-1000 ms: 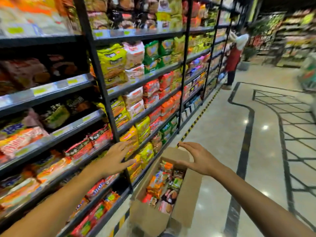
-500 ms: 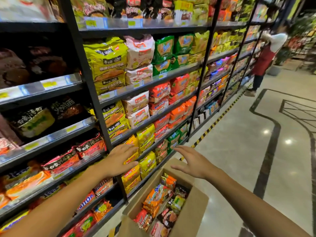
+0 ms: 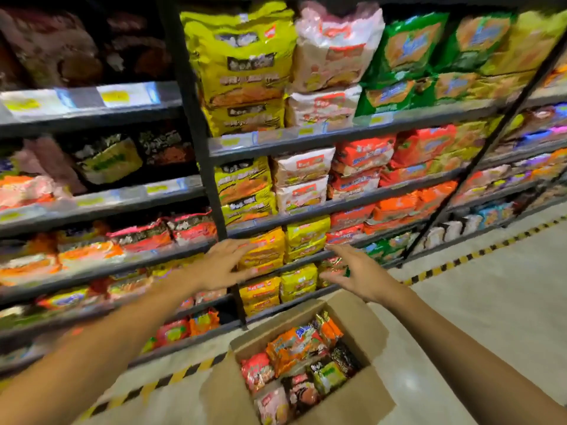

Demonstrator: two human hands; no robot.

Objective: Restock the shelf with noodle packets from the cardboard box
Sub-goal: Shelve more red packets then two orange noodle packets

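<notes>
Two bare hands, left [image 3: 221, 265] and right [image 3: 357, 273], each grip spread and empty, are held before glossy yellow crinkled packets [image 3: 262, 251] above an open brown cardboard box [image 3: 362, 328].

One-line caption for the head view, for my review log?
Both empty hands, left hand and right hand, reach toward stocked noodle shelves above an open cardboard box of noodle packets.

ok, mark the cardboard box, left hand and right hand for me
cardboard box [image 3: 365, 320], head view, inner side of the far wall
left hand [image 3: 219, 265], head view, back of the hand
right hand [image 3: 360, 273], head view, back of the hand
</notes>
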